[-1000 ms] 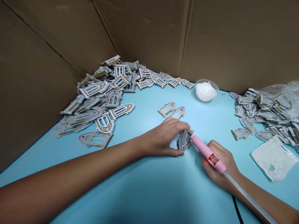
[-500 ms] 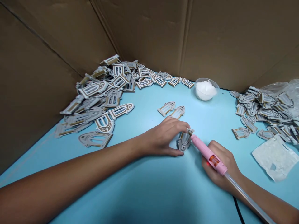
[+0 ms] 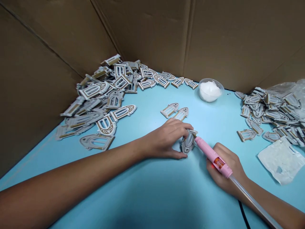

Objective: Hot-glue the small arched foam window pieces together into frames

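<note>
Between its thumb and fingers, my left hand (image 3: 168,139) holds a small grey arched window piece (image 3: 188,143) near the middle of the table. My right hand (image 3: 227,168) grips a pink glue gun (image 3: 211,155), with a clear glue stick (image 3: 254,200) coming out of its rear. The gun's nozzle is at the right edge of the held piece; whether it touches is too small to tell. Just behind my left hand lie two more arched pieces (image 3: 169,110), grey side up, one partly hidden by my fingers.
A large heap of arched pieces (image 3: 114,98) fills the back left. Another pile (image 3: 269,108) is at the right, beside clear plastic and a white torn sheet (image 3: 281,160). A clear bowl of white material (image 3: 210,90) stands at the back. Cardboard walls (image 3: 152,31) enclose the blue table (image 3: 143,190).
The fingers of my left hand and the held piece have shifted very slightly. The gun's nozzle remains by the piece's right edge, and the view has moved a little.
</note>
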The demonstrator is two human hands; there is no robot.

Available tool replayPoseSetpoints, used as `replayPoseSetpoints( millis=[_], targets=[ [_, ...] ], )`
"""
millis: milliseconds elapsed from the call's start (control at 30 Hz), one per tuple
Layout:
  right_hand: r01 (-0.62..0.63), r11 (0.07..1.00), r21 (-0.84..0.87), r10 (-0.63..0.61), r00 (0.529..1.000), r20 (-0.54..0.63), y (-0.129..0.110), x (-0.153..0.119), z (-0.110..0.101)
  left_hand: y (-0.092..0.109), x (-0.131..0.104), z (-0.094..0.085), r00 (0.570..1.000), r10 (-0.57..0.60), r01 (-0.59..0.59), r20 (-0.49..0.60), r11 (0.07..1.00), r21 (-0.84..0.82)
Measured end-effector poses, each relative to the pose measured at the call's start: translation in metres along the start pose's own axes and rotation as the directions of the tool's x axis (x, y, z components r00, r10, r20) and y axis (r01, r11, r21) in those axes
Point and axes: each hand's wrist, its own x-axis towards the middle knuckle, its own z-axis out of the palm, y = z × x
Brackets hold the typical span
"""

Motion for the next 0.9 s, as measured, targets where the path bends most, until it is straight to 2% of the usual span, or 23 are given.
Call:
replayPoseSetpoints(
  millis=[200, 367, 600, 667, 733, 800, 900],
  targets=[
    [0.006, 1.000, 0.003, -0.006, 1.000, -0.001, 0.000, 0.000, 0.000, 0.001, 0.000, -0.001, 0.999, -0.008, 0.004, 0.037, 0.995, 0.095],
    [0.013, 0.999, 0.045, -0.014, 1.000, 0.014, 0.000, -0.001, -0.001, 0.000, 0.000, -0.001, 0.998, 0.056, -0.056, 0.002, 0.985, 0.162],
    [0.106, 0.992, -0.076, -0.100, 0.992, 0.070, -0.004, -0.004, -0.004, 0.001, 0.001, -0.001, 0.991, 0.131, -0.123, -0.018, 0.962, 0.244],
    [0.099, 0.987, -0.124, -0.091, 0.993, 0.070, -0.004, -0.004, -0.004, 0.001, 0.000, -0.001, 0.990, 0.140, -0.130, -0.025, 0.958, 0.256],
    [0.025, 0.988, -0.151, -0.022, 1.000, 0.021, -0.002, -0.003, -0.004, 0.001, 0.000, -0.001, 0.990, 0.138, -0.124, -0.037, 0.959, 0.253],
    [-0.097, 0.991, -0.094, 0.091, 0.994, -0.067, 0.003, 0.000, -0.004, 0.001, 0.000, -0.002, 0.991, 0.121, -0.107, -0.048, 0.967, 0.230],
    [-0.320, 0.938, 0.136, 0.338, 0.930, -0.142, 0.011, 0.007, -0.004, 0.000, 0.001, -0.002, 0.996, 0.077, -0.070, -0.036, 0.984, 0.161]
  ],
)
